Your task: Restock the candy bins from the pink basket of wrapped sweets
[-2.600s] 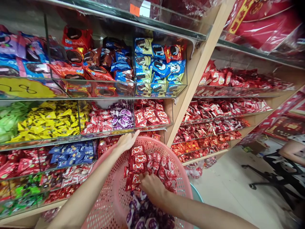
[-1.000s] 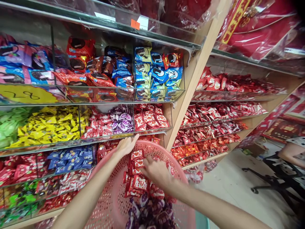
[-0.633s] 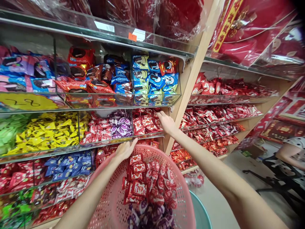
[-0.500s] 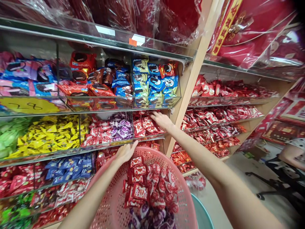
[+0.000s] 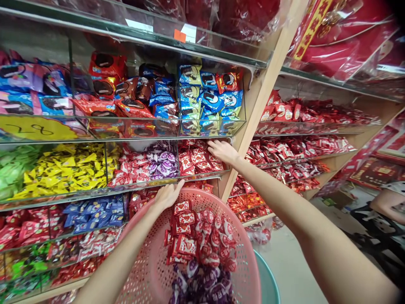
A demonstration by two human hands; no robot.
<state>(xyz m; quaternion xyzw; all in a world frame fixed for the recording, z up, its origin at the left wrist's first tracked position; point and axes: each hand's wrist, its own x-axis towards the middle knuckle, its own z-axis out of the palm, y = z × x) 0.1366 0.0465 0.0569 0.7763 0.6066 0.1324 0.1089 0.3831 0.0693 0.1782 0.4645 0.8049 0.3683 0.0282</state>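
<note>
A pink perforated basket (image 5: 248,253) is tilted toward me, holding red square packets (image 5: 185,245), red-and-white wrapped candies (image 5: 215,232) and purple ones (image 5: 210,285). My left hand (image 5: 169,195) grips its upper left rim, thumb pointing up along the edge. Over the shelf compartment of red heart-patterned packets (image 5: 198,160), my right hand (image 5: 223,152) reaches in at the right side. Its fingers are apart and rest on or just above the packets; nothing shows in them.
Purple candies (image 5: 163,162) and yellow packets (image 5: 68,169) fill neighbouring compartments. Cookie packs (image 5: 134,105) sit one shelf up. A wooden upright (image 5: 257,101) stands right of my right hand. A teal tub (image 5: 267,278) is behind the basket; a person's arm (image 5: 389,202) shows at far right.
The view has shifted slightly, with the shelves lower on the right side now higher in frame. My right hand has moved slightly over the red packets; my left hand stays on the rim.
</note>
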